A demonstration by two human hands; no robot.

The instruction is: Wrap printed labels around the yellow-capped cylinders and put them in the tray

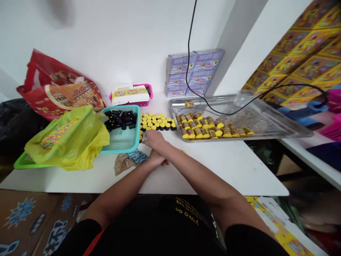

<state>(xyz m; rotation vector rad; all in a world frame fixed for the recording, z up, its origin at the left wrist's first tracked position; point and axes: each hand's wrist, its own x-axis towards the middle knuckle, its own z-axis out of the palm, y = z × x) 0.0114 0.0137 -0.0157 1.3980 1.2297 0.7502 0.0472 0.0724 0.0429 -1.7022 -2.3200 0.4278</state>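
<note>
- White wall (pixel 133 39) spans 12 o'clock behind the white table (pixel 226 170), which looks flat and smooth
- Steel tray (pixel 290 129) at 2 o'clock, bearing wrapped cylinders (pixel 205 132); teal basket (pixel 124 139) at 10
- Right hand (pixel 154 138): fingers bent; cannot tell if pinching
- Left hand (pixel 157 157): fingers curled, grip hidden by right forearm
- Yellow-capped containers (pixel 154 121), 12 o'clock, just past right hand: probably light, stiff, slightly slippery; best held by sides
</note>
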